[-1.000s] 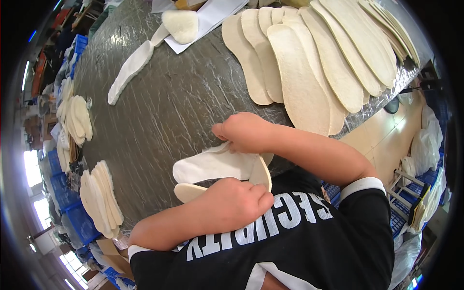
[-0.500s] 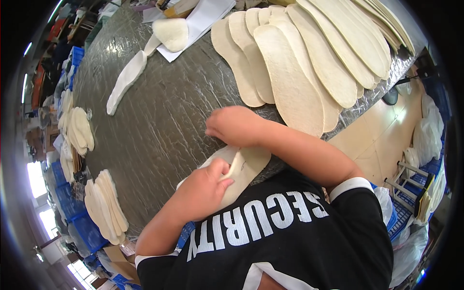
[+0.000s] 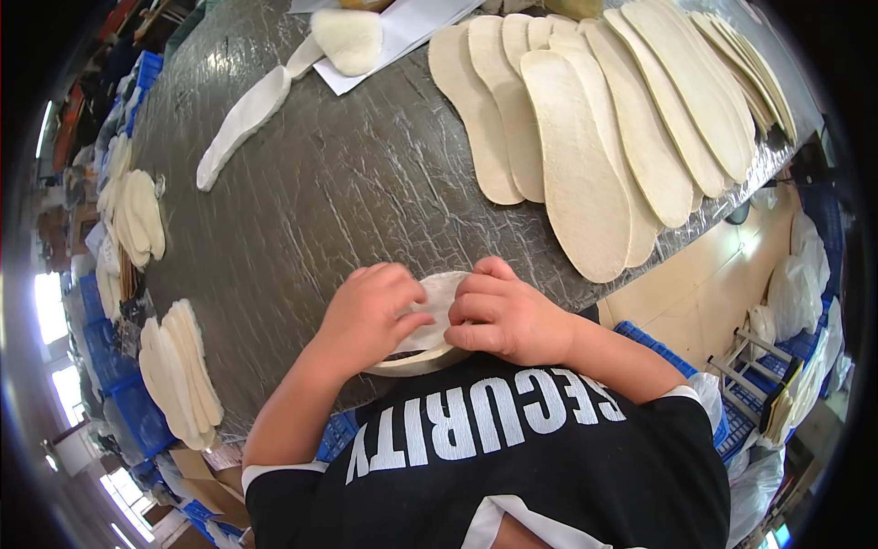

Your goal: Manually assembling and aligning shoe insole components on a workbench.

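Observation:
A cream insole (image 3: 441, 302) is bent upward at the near edge of the table, its pale fuzzy face showing and its rim (image 3: 412, 364) curving close to my shirt. My right hand (image 3: 508, 313) is closed around its right side, with the fingers curled over the edge. At the insole's left, my left hand (image 3: 373, 311) has its thumb and bent fingers apart, with a gap between them. The part of the insole behind my left hand is hidden.
A fanned row of cream insoles (image 3: 585, 165) covers the table's far right. White paper (image 3: 402, 41), a round fluffy pad (image 3: 347, 42) and a white insole on its side (image 3: 242, 128) lie far left. More insoles (image 3: 181, 373) sit along the left edge. Blue crates (image 3: 151, 425) stand beyond.
My right hand came down from above the table and took hold of the insole's right side. My left hand loosened from its pinch and moved up. The insole turned and bent more.

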Motion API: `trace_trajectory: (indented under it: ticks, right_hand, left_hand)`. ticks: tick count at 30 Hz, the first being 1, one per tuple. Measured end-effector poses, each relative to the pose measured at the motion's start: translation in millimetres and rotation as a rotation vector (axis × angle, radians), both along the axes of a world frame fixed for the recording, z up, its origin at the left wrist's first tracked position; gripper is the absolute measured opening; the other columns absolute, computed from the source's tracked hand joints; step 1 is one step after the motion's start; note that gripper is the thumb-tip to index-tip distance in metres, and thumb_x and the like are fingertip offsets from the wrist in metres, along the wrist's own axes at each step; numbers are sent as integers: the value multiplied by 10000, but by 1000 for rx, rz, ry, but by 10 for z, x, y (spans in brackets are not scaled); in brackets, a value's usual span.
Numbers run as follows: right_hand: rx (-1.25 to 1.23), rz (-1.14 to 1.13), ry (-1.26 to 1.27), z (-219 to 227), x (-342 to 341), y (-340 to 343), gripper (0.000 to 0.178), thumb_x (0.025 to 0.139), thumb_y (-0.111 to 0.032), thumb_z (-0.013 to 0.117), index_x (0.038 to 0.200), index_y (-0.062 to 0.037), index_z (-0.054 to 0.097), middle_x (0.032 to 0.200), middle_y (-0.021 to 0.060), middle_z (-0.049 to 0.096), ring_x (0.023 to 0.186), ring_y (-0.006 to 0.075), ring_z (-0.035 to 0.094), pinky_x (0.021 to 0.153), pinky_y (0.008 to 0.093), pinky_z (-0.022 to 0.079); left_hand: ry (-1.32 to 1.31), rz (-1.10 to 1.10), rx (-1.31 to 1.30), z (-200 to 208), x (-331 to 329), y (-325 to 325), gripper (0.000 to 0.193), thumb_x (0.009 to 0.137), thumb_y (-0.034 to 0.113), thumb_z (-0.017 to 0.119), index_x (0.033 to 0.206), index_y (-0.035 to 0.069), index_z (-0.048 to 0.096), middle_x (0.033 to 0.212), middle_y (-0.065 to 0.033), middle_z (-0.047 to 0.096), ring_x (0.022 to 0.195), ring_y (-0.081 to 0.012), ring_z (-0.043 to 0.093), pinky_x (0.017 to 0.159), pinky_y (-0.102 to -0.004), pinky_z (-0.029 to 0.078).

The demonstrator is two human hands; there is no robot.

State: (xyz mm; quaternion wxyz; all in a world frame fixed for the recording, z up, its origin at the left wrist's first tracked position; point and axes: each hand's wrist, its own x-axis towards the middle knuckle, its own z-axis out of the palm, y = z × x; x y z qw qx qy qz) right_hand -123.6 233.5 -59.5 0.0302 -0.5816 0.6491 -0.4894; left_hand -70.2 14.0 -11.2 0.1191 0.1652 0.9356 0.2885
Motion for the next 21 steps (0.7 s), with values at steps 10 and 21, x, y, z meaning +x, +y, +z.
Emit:
trace_trajectory:
  ticks: [10,21]
  right_hand:
    - [-44,34,96,-94,24,49,197,731,-135,669,915,-115,602,807,11,581,711,200,579,666,358,442]
    - [-67,88,181,126,141,190,190,682,-146,636,853,-81,588,697,16,491,635,188,544,554,319,432]
  left_hand:
    - [126,-530,-116,-229,-176,37,262,803,283,647,1048,212,711,1185,80,581,1087,-184,497,877,-354,374]
    - [85,-411,-238,-257,-86,93,357,785,296,694,1141,313,669,1227,134,574,1089,-218,481,877,-389,371]
